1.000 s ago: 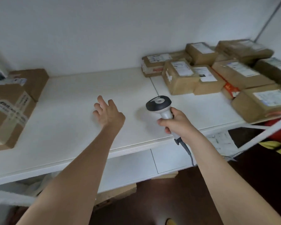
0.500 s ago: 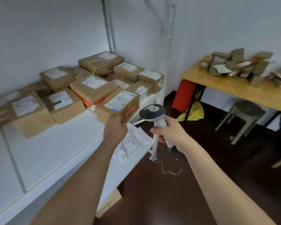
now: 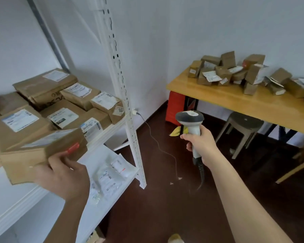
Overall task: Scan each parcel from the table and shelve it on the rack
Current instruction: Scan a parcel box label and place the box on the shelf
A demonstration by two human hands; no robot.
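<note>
Your left hand (image 3: 63, 176) holds a brown box (image 3: 42, 153) by its near end, with your thumb and fingers curled round it. The box is tilted and sits at the front edge of the rack (image 3: 123, 95), just over the top shelf. It has a white label on top and a red mark on its side. I cannot tell if it touches the shelf or the boxes behind it.

Your right hand (image 3: 200, 144) is wrapped tight round the handle of the scanner (image 3: 189, 120). The scanner stands upright over the dark floor (image 3: 165, 207), with its grey head on top. Its cord hangs down below your hand.

Your two hands are well apart, the left by the rack and the right out over the floor.

More boxes (image 3: 47, 106) with white labels lie close together on the top shelf behind the one you hold. On the lower shelf lie some clear bags (image 3: 111, 172) with papers in them.

The desk (image 3: 235, 104) is to the right, by the wall. A pile of small parcels (image 3: 244, 74) lies on it, all jumbled. Under the desk you see a grey stool (image 3: 242, 127) and a red thing (image 3: 175, 106).

A thin black wire (image 3: 156, 142) runs from the rack post down to the floor.
</note>
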